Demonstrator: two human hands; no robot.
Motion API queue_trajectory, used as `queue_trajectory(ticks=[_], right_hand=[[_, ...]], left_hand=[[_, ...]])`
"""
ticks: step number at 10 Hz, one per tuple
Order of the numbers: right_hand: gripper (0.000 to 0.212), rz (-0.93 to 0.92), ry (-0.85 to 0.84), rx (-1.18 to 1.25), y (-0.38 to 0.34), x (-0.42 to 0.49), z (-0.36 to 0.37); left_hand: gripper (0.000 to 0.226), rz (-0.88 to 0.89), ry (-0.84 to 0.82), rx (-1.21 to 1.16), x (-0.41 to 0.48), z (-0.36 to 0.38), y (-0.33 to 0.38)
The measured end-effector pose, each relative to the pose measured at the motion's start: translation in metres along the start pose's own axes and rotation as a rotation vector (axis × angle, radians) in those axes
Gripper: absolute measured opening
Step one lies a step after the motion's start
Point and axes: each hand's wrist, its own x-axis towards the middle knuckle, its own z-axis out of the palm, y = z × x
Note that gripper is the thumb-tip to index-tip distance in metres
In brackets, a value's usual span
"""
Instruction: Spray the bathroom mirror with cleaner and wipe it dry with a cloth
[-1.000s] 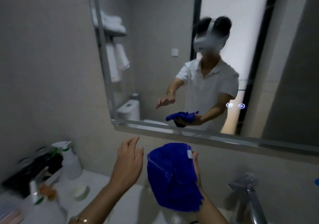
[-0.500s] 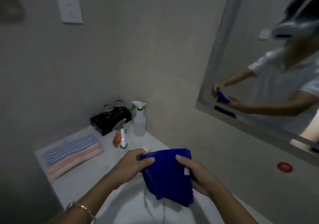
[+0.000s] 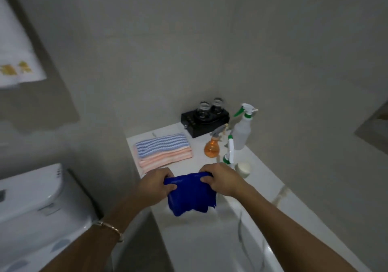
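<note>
A blue cloth hangs over the white counter, held by its top edge between both hands. My left hand grips its left corner and my right hand grips its right corner. Behind them, near the wall corner, stands a white spray bottle with a green trigger. A small orange spray bottle stands beside it. Only the mirror's lower left corner shows at the right edge.
Folded striped towels lie at the counter's far left. A black tray with two glasses sits in the corner. A white-green tube and small round jar stand near my right hand. A toilet tank is lower left.
The view has swung left, away from the mirror and down to the counter. My left hand took hold of the cloth, and both hands now hold it lower over the counter.
</note>
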Motion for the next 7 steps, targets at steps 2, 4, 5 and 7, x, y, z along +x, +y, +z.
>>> queue_trajectory(ticks=[2, 4, 5, 7], right_hand=[[0.023, -0.117, 0.159, -0.037, -0.021, 0.043, 0.004], [0.029, -0.13, -0.053, -0.155, 0.016, 0.023, 0.06], [0.037, 0.015, -0.202, -0.07, 0.031, 0.006, 0.069], [0.036, 0.074, 0.038, -0.073, 0.022, -0.014, -0.005]], left_hand=[[0.015, 0.052, 0.293, 0.073, 0.014, -0.015, -0.021], [0.036, -0.01, -0.044, 0.251, 0.001, 0.027, -0.051], [0.044, -0.001, 0.007, 0.238, 0.008, 0.033, -0.046], [0.048, 0.218, 0.276, 0.268, 0.038, 0.018, 0.034]])
